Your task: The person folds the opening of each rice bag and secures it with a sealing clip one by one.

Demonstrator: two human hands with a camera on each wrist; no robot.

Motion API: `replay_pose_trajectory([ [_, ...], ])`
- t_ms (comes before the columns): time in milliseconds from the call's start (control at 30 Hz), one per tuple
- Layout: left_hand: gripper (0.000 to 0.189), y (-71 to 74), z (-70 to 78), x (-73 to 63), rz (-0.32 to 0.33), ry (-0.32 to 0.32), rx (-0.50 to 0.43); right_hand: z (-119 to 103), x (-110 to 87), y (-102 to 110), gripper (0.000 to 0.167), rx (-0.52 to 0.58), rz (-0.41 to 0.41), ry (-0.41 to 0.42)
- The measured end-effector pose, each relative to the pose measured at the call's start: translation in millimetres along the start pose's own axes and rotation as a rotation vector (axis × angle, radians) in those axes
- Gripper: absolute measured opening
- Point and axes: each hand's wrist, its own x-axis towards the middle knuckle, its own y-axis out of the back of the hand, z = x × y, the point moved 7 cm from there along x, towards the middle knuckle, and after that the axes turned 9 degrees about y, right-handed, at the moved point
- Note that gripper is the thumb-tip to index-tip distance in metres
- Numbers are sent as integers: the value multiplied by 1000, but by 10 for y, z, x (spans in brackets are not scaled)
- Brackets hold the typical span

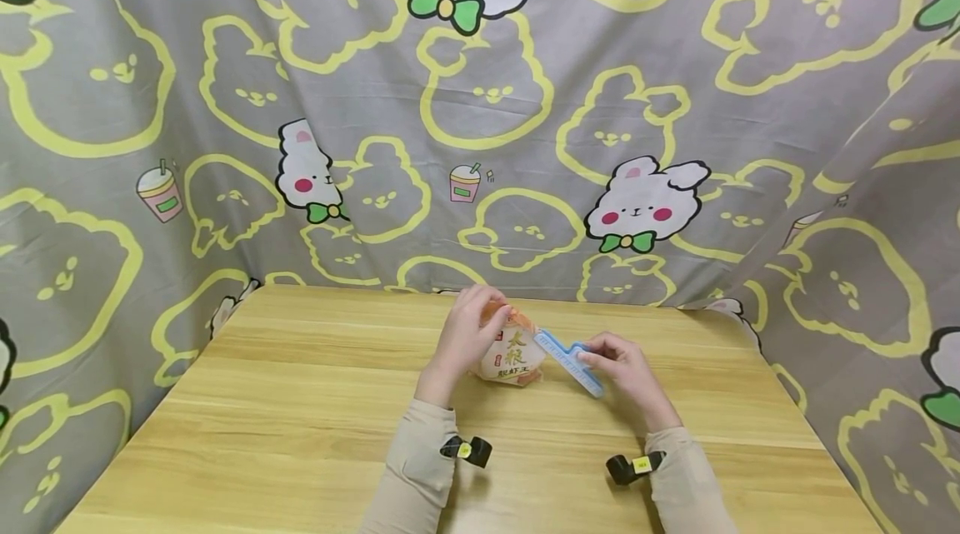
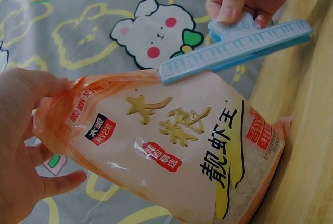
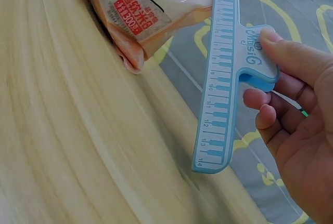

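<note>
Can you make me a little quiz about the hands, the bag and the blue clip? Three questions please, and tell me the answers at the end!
1. Which hand holds the blue clip?
2. True or false: the left hand holds the bag by its orange end.
3. Fill in the blank: the print along the clip looks like ____ keys.

Key:
1. The right hand.
2. True.
3. Piano.

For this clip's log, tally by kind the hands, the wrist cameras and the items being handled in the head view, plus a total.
Rice bag: 1
Blue bag clip: 1
Left hand and right hand: 2
Left wrist camera and right wrist camera: 2
Total: 6
</note>
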Motion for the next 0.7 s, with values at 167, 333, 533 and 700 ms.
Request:
replay_pose_trajectory([
  [167,12,0,15,0,-14,3,2,-15,22,-23,16,24,-3,9],
  [333,13,0,21,-3,-24,11,11,-119,31,-55,15,31,-8,7],
  [533,13,4,34,-6,-20,1,12,-157,50,-82,17,67,-1,2],
  [700,12,3,30,-1,-17,4,7,-33,80,-102,20,70,2,-3],
])
